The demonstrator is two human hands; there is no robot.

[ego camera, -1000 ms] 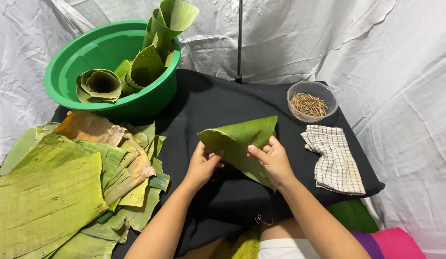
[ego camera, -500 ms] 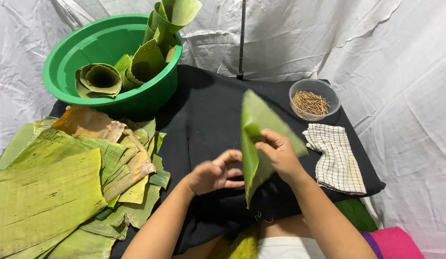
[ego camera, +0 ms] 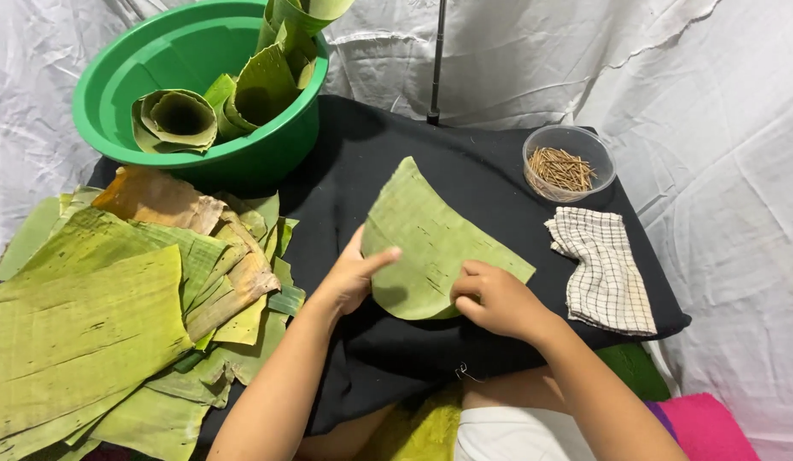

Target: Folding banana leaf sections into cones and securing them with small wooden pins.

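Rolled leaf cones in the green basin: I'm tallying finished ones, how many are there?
3 distinct: one rolled cone at the basin's left, one at centre, a taller one at the back rim. More may be hidden between them.
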